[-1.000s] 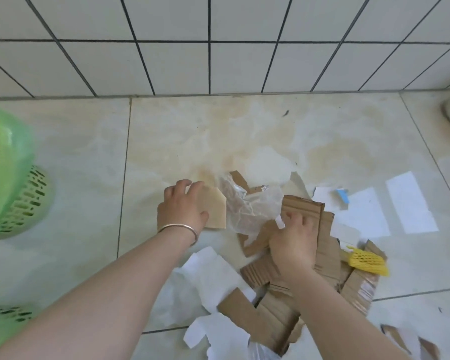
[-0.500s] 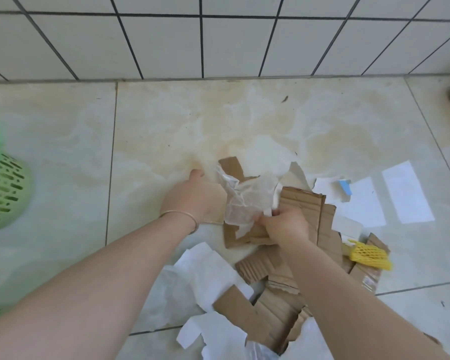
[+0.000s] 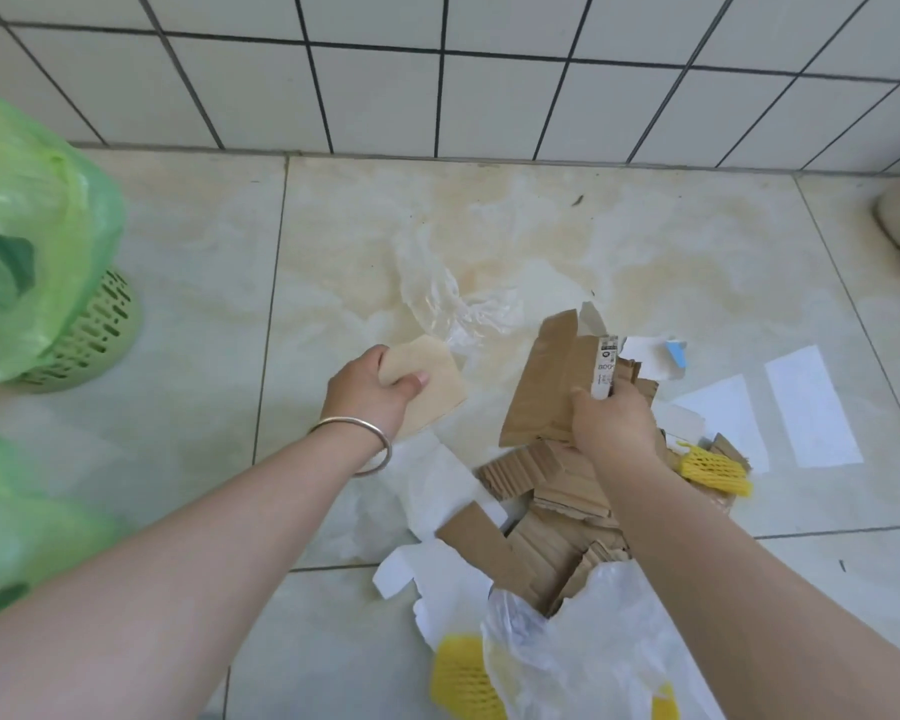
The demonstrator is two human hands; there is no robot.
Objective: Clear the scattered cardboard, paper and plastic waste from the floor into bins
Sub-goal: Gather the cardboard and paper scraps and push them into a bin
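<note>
My left hand [image 3: 370, 389], with a metal bangle on the wrist, grips a pale beige card piece [image 3: 430, 384] lifted off the floor. My right hand [image 3: 611, 423] holds a brown cardboard sheet [image 3: 544, 392] with a white label strip, raised above a heap of torn cardboard [image 3: 546, 522]. A clear plastic film [image 3: 448, 298] lies on the tiles just beyond both hands. White paper scraps [image 3: 437, 491] lie under and around the heap. A green bin [image 3: 81, 335] lined with a green bag stands at the left.
Yellow foam nets lie at the right [image 3: 715, 467] and at the bottom [image 3: 463, 672], beside a clear plastic bag [image 3: 588, 646]. White paper sheets [image 3: 811, 407] lie to the right. A second green bag [image 3: 17, 522] shows at lower left. The tiled wall [image 3: 437, 70] runs along the back.
Both hands have lifted their pieces off the pile. The clear plastic film dropped from the right hand's cardboard onto the floor beyond. The view shifted, bringing the green bin closer at left.
</note>
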